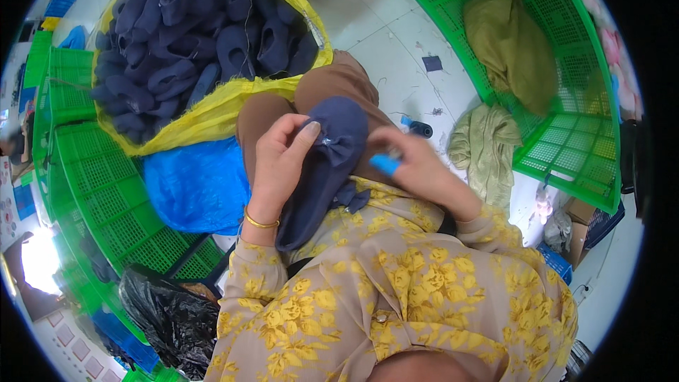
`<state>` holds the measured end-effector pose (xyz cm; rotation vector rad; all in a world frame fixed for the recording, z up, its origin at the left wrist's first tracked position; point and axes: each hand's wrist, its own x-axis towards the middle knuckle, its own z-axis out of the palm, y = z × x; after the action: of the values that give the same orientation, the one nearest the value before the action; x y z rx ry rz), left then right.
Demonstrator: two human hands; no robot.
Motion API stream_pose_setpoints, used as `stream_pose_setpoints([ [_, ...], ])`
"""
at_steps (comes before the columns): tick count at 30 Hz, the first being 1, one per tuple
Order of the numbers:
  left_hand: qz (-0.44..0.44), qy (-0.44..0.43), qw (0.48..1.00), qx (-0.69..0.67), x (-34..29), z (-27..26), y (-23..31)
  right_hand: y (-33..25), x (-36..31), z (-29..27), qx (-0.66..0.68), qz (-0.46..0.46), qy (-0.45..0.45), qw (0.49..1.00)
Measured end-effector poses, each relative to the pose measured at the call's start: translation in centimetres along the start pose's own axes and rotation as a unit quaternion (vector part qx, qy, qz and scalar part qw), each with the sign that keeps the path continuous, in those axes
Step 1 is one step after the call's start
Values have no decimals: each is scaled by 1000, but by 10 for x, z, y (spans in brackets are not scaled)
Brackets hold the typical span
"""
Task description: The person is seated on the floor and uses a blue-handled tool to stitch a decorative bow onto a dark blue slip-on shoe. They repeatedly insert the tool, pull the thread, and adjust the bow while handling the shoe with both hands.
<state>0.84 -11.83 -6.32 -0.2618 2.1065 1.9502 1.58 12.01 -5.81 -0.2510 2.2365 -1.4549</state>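
A navy fabric slipper (309,201) lies over my lap, its rounded toe pointing away from me. My left hand (281,159) is closed on its left edge near the toe, thumb on top. Beside that thumb sits a navy bow (342,147) with a small shiny spot at its centre. Just right of the slipper is my right hand (417,166), its fingers curled and smeared by motion, with blue tape around one digit. Whether it holds anything cannot be made out. Another small piece of navy fabric (351,197) rests on my lap by the slipper.
A yellow sack (311,25) full of navy slippers (180,46) stands ahead on the left. Green crates (99,184) line the left; another green crate (566,163) at right holds olive cloth (509,46). A blue bag (198,184) and black bag (170,318) lie at left.
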Motion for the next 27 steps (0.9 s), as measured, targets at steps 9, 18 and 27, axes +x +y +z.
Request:
stream_pose_setpoints([
  [9, -22, 1, 998, -64, -2, 4, -1, -16, 27, 12, 245, -9, 31, 969],
  [18, -19, 39, 996, -82, -3, 11, -8, 0, 37, 33, -257, -309, 99, 910],
  [27, -50, 70, 992, -90, -7, 18, -10, 0, 15, 26, -104, -202, 45, 973],
])
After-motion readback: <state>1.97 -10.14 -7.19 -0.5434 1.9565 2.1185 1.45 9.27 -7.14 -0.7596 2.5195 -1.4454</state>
